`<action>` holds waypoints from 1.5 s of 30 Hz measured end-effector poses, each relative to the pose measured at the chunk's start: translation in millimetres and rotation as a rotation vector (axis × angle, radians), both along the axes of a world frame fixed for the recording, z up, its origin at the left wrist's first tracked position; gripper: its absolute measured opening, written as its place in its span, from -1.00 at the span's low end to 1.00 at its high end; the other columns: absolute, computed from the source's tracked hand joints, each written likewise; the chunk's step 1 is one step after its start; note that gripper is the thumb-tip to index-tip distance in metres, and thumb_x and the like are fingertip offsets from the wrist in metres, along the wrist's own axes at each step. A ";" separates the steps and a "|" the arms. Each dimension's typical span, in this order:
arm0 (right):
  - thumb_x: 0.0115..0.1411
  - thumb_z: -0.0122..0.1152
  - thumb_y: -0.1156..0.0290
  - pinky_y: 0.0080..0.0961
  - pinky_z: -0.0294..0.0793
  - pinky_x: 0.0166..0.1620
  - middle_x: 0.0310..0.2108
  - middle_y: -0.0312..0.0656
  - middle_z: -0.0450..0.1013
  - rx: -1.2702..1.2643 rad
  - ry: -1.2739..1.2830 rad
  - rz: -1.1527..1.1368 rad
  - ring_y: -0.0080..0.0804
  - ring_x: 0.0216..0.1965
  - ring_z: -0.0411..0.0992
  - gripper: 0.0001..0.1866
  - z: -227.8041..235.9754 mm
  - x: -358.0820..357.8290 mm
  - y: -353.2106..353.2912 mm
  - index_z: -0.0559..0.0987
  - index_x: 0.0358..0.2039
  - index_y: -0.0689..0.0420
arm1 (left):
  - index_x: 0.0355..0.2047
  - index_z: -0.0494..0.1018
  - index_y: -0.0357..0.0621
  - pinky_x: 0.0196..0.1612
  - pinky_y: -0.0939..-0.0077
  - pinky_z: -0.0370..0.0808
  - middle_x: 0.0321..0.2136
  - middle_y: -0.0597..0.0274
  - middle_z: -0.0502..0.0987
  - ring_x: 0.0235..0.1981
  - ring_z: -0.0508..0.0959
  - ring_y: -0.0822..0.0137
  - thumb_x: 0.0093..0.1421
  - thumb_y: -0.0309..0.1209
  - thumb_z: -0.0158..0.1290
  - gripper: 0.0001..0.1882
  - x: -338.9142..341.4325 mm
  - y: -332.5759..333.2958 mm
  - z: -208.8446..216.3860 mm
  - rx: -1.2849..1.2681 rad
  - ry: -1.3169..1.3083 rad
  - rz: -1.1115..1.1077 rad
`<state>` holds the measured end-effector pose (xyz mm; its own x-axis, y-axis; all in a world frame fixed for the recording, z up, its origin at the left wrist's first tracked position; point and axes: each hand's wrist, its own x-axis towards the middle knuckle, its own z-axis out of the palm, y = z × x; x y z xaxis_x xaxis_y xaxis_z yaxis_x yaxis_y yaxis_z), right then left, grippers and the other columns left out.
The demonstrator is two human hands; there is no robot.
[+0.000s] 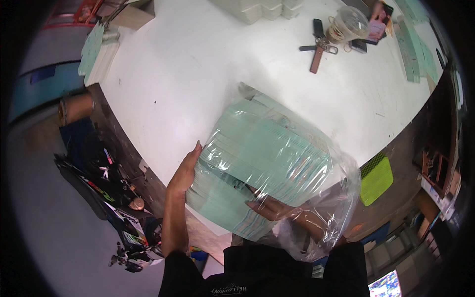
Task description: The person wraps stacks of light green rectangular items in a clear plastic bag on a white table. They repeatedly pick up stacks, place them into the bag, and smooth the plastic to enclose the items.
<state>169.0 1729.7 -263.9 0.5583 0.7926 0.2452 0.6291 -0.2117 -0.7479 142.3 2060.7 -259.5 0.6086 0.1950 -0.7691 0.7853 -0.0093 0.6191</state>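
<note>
A clear plastic bag (346, 198) holds thick stacks of light green printed paper pieces. It lies tilted at the near side of the white table (173, 89). The larger stack (277, 143) is on the far side, and a smaller stack (222, 198) lies nearer to me, with a dark gap between them. My left hand (185, 171) rests along the bag's left side, fingers stretched out against it. Through the bag's loose mouth on the right, my right hand (269, 207) reaches inside. Its thumb and a finger show apart at the gap; the other fingers are hidden.
Keys (319, 47), a clear plastic cup (349, 24) and a phone (380, 22) lie at the far right. More green stacks stand at the table's left (101, 57) and right edges. White stacked pieces (262, 10) sit at the back. A motorbike (123, 213) stands at left.
</note>
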 end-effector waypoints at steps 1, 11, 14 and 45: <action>0.27 0.37 0.21 -0.12 0.44 0.26 0.16 0.09 0.49 0.015 -0.012 0.004 0.03 0.20 0.46 -0.48 -4.0 -2.1 -0.8 0.55 0.23 -0.01 | 0.33 0.29 -0.45 0.43 0.34 0.11 0.29 -0.14 0.39 0.34 0.32 0.15 0.54 0.13 -0.30 -0.21 -7.0 -1.3 -2.2 0.058 0.000 -0.020; 0.32 0.30 0.17 -0.06 0.33 0.34 0.28 0.11 0.34 0.308 1.292 -0.154 0.07 0.29 0.33 -0.28 5.1 -7.9 24.2 0.30 0.39 0.17 | 0.07 0.48 -0.53 0.20 0.31 0.41 -0.13 -0.26 0.63 0.00 0.58 0.14 0.54 0.02 -0.25 -0.31 31.3 -34.9 53.2 0.257 -0.223 -0.198; 0.35 0.26 0.14 -0.08 0.30 0.36 0.29 0.10 0.32 0.558 1.729 -0.300 0.04 0.30 0.30 -0.25 -0.8 -13.2 32.2 0.24 0.42 0.19 | 0.09 0.48 -0.48 0.16 0.25 0.45 -0.09 -0.27 0.62 0.00 0.61 0.07 0.50 -0.03 -0.13 -0.38 34.9 -23.2 47.1 0.184 -0.092 -0.251; 0.38 0.21 0.32 -0.15 0.29 0.37 0.34 0.00 0.33 -0.045 0.847 0.048 -0.09 0.38 0.27 -0.39 -15.8 6.0 32.7 0.32 0.38 0.20 | 0.34 0.41 0.03 0.43 -0.30 0.04 0.44 -0.16 0.17 0.46 0.14 -0.26 0.32 -0.11 0.13 -0.40 -36.9 -135.6 65.7 0.943 -0.727 -0.631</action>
<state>175.0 1762.5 -279.7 0.5047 0.8192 -0.2724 -0.1306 -0.2395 -0.9621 105.4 1925.1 -193.8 0.9994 0.0042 0.0352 -0.0120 -0.8943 0.4473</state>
